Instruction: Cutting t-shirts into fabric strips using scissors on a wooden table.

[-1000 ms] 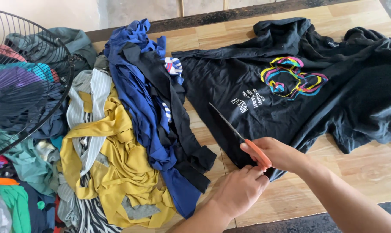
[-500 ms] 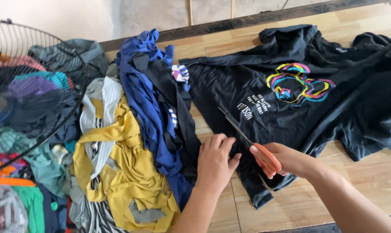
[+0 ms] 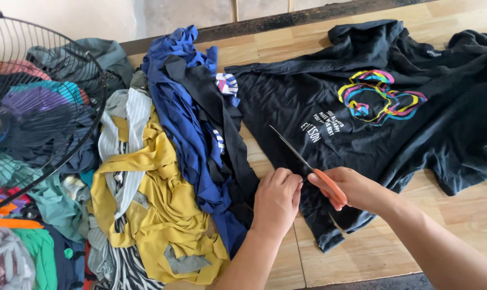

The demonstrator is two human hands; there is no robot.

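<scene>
A black T-shirt (image 3: 394, 123) with a multicoloured print lies spread on the wooden table (image 3: 383, 252). My right hand (image 3: 356, 189) grips orange-handled scissors (image 3: 302, 158), their blades lying on the shirt's lower left part and pointing up-left. My left hand (image 3: 276, 200) rests with curled fingers on the shirt's edge right beside the scissors, pressing or pinching the dark cloth; which one I cannot tell.
A heap of cut cloth lies left of the shirt: blue and black strips (image 3: 195, 134), yellow fabric (image 3: 163, 215), striped and green pieces. A black wire fan guard (image 3: 50, 118) stands at the far left over more colourful fabric. A wall runs behind the table.
My left hand moved from the table's front edge up onto the shirt beside the scissors. The right hand with the scissors stayed on the shirt's lower left part.
</scene>
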